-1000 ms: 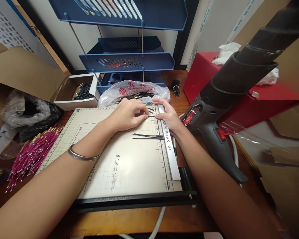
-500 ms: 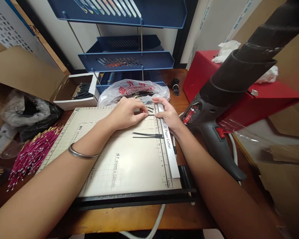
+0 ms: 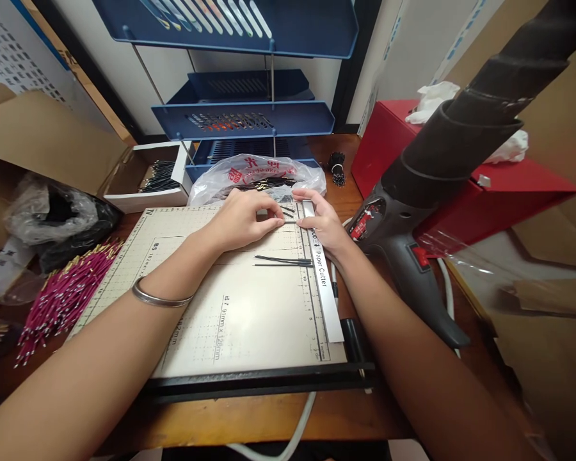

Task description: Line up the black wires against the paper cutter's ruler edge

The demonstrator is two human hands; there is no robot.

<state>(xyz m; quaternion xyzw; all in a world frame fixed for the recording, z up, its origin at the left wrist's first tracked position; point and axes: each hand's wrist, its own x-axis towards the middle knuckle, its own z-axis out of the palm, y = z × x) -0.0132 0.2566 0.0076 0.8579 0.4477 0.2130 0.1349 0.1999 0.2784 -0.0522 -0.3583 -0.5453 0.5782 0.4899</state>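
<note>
Over the far right part of a cream paper cutter board [image 3: 196, 288], my left hand [image 3: 242, 218] pinches one end of a thin black wire [image 3: 290, 223] between thumb and fingertips. My right hand [image 3: 324, 221] has its thumb at the wire's other end, its index finger stretched out above; its remaining fingers are mostly hidden. The right hand rests across the white "Paper Cutter" strip [image 3: 324, 282]. Short black pieces [image 3: 288, 210] lie just beyond the wire. Nearer me, several black wires [image 3: 283, 260] lie side by side, their right ends at the strip.
A heat gun [image 3: 413, 211] stands at right before a red box [image 3: 532, 179]. Magenta wires [image 3: 67, 294] are heaped left. Behind are a plastic bag [image 3: 264, 169], a white box of black wires [image 3: 146, 173], a tied black bundle [image 3: 337, 168] and a blue rack [image 3: 244, 118].
Both hands keep the same hold in the same place. Only the view has shifted slightly.
</note>
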